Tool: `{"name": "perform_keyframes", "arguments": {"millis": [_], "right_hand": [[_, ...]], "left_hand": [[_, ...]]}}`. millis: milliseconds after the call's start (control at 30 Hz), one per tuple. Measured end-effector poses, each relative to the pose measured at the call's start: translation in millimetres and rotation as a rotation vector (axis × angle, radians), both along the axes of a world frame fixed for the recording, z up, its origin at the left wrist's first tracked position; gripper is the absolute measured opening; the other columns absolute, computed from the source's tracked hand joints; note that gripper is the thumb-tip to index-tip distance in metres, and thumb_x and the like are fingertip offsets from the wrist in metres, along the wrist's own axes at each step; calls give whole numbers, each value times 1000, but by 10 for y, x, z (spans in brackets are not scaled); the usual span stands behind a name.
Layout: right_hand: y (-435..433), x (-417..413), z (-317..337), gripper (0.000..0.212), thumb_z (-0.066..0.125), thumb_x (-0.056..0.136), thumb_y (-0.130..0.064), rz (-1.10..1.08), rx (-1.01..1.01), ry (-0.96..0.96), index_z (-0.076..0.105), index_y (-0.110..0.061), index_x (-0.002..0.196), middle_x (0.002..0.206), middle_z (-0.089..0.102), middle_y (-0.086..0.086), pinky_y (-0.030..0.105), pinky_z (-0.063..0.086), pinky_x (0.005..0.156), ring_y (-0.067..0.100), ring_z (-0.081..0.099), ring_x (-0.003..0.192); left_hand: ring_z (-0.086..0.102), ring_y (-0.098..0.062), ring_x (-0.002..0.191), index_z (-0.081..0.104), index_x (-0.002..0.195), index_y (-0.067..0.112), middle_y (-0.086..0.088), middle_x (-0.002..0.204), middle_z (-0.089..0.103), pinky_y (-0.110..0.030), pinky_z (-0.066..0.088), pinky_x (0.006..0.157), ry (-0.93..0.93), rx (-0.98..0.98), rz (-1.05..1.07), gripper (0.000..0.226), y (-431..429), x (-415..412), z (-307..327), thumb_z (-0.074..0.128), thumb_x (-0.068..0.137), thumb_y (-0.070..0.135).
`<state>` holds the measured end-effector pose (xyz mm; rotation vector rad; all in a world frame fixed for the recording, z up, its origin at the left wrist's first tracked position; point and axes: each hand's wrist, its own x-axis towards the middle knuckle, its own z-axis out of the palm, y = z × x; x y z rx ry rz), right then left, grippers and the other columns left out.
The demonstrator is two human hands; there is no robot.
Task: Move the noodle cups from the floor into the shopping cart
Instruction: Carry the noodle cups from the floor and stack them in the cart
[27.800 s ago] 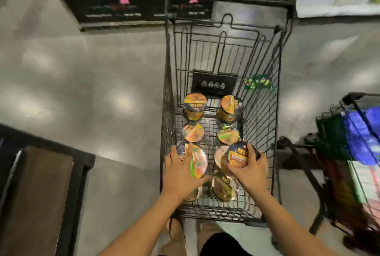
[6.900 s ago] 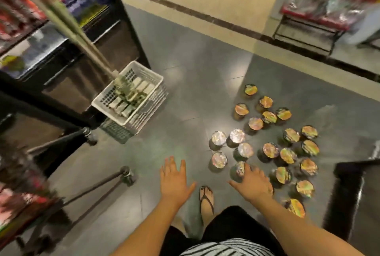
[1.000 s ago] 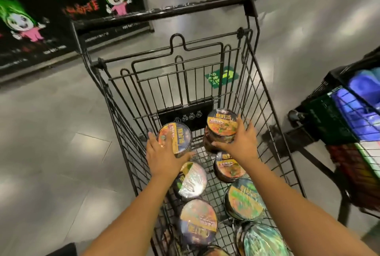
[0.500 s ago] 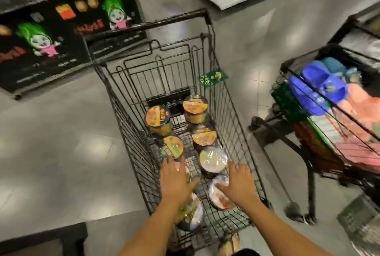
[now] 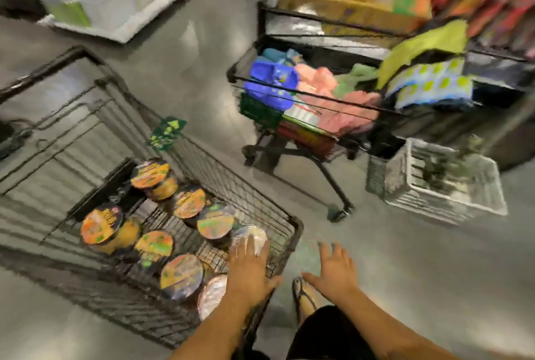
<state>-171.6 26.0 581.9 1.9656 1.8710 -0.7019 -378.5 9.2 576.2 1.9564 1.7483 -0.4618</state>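
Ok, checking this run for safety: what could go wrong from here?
The two raised noodle cups at the far end look perched on others, so a nudge to the shopping cart might topple them. The left hand is over the cart's near corner and could snag the wire. The white basket on the floor nearby is a possible trip hazard.

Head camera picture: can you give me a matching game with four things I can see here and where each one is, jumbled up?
Things:
1. noodle cups
2. white basket
3. left hand
4. right hand

Places:
A. on the floor, right of the second cart full of goods
B. standing inside the shopping cart
C. open above bare floor, outside the shopping cart
D. spread over a silver-lidded cup at the shopping cart's near corner

Pairs: 1-B, 2-A, 3-D, 4-C.
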Motion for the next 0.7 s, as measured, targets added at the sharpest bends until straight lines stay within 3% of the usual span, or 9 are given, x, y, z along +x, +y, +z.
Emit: {"name": "perform_keyframes", "arguments": {"millis": [100,233,433,567,700], "right_hand": [[-546,161,-79,90,46,84,-71,-272,-31,14,15,-22,153,153,25,13,41,28,111,32,25,140],[-1280,340,-123,90,50,81,-71,-622,-64,29,19,-23,150,151,27,12,41,28,110,32,26,139],[-2079,985,-102,91,48,80,-72,-1008,-69,5,20,-21,150,146,34,15,41,35,108,32,33,134],[-2386,1411,-180,81,51,78,-71,-1168,-96,-11,36,-22,139,133,47,10,37,41,100,28,44,124],[-2523,1928,-290,77,49,81,-70,-1223,-103,30,33,-23,139,135,44,9,37,38,100,27,41,126]], "left_hand": [[-7,-39,147,-5,154,22,-18,160,-10,-52,-2,117,-9,19,-163,94,-86,141,-4,27,86,77],[-3,-38,147,1,155,25,-19,161,-2,-49,5,120,4,-14,-360,89,-255,386,-15,29,87,76],[-13,-40,146,0,155,28,-18,160,-14,-51,-1,119,38,-68,-626,90,-410,1112,75,30,86,77],[-11,-41,146,-1,155,29,-18,160,-11,-52,0,119,101,-62,-717,89,-405,1715,51,29,87,77],[-11,-41,146,0,155,28,-18,161,-9,-52,-2,118,181,-66,-768,89,-381,2386,-16,29,87,77]]}}
